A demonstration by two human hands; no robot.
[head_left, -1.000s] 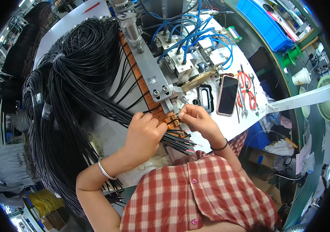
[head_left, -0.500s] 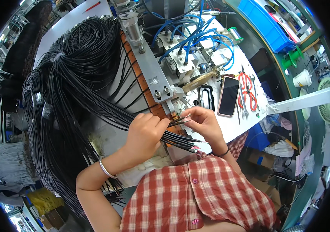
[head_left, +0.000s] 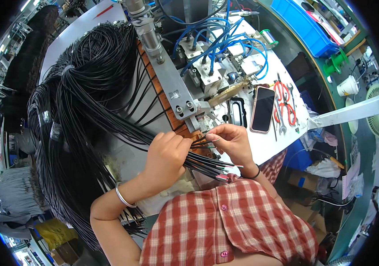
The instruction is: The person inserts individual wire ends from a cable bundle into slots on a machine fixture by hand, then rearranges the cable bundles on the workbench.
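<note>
My left hand [head_left: 167, 153] is closed around a thick bunch of thin black cables [head_left: 114, 120] that runs from a big tied heap at the left. Past my fist the cable ends [head_left: 207, 164] fan out toward the right, with small red, white and green wire tips showing. My right hand [head_left: 233, 141] pinches the end of a cable between thumb and fingertips, just beside the fist. Right behind both hands is the orange-brown strip [head_left: 165, 106] of a bench machine, with several single black cables lying across it. A metal arm [head_left: 171, 84] stands above this strip.
Blue air hoses [head_left: 238, 42] loop over metal blocks at the back. A phone [head_left: 262, 110], red-handled pliers [head_left: 282, 95] and a wrench [head_left: 282, 126] lie on the white table to the right. A blue bin [head_left: 305, 29] stands at the far right, near a green spool [head_left: 336, 64].
My right fingers have shifted slightly left, closer to the left fist, and closed more tightly on the cable end. The left hand keeps its hold. The view has moved slightly.
</note>
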